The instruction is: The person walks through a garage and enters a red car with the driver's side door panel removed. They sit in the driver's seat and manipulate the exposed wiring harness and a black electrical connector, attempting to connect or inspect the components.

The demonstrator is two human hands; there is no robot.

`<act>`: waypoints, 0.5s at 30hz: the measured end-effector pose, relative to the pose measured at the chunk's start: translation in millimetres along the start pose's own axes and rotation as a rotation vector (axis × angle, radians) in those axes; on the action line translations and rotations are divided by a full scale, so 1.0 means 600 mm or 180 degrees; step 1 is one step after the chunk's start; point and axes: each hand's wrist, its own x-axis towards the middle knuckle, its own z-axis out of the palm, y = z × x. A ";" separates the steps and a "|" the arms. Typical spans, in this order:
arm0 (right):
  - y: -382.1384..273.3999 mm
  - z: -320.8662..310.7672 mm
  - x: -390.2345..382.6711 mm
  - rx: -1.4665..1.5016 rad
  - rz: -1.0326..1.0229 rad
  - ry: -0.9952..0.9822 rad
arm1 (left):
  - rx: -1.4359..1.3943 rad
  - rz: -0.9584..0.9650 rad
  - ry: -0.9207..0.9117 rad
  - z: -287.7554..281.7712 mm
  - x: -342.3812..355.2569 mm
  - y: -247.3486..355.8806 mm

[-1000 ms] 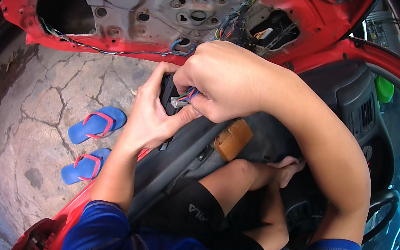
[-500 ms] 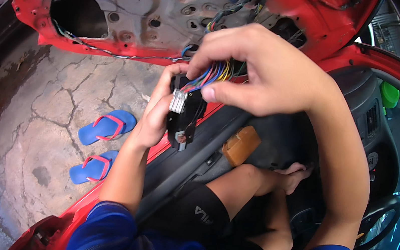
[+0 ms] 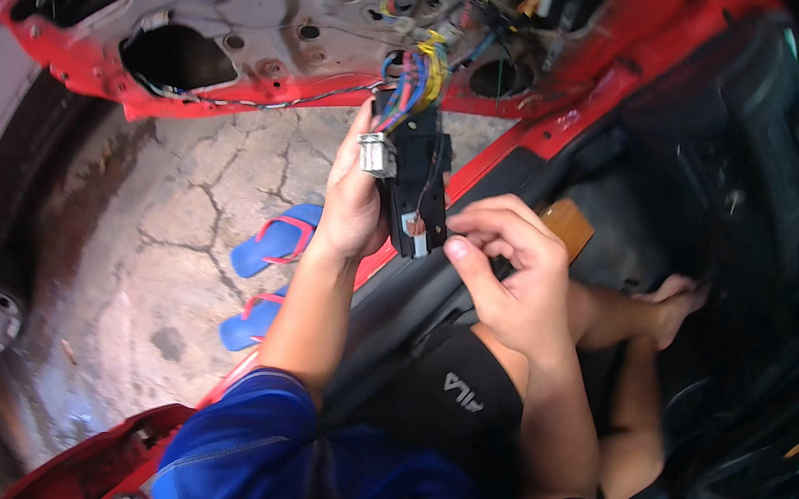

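Observation:
My left hand (image 3: 357, 206) holds a narrow black switch panel (image 3: 419, 176), its fingers wrapped round the panel's left side and back. A white wire connector (image 3: 378, 155) sits at the panel's left edge. Blue, pink and yellow wires (image 3: 419, 86) rise from it toward the car door. At the panel's lower end a small white and copper-coloured part (image 3: 415, 229) shows. Just right of that end is my right hand (image 3: 513, 270), fingers loosely bent, thumb and forefinger a little apart, nothing visible between them.
The red car door (image 3: 278, 22), its grey inner metal bare, stands open ahead with wiring on it. Blue flip-flops (image 3: 276, 241) lie on cracked concrete (image 3: 167, 249) at left. A brown box-like object (image 3: 567, 228) rests inside the car by the sill (image 3: 382, 308).
My right hand has come away from the wires, down to the panel's lower right. The panel and left hand appear farther right in view, which has shifted. The wires show more fully.

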 end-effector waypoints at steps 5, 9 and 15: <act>0.032 0.024 -0.008 0.0832 0.0319 0.0106 | 0.0309 -0.0171 0.0049 0.025 -0.008 0.001; 0.021 0.021 -0.008 0.1392 0.1379 -0.0169 | 0.1151 0.0282 0.0371 0.048 -0.012 0.001; 0.011 0.051 -0.003 0.1174 0.1051 0.0005 | 0.1231 0.0626 0.0520 0.057 -0.017 0.006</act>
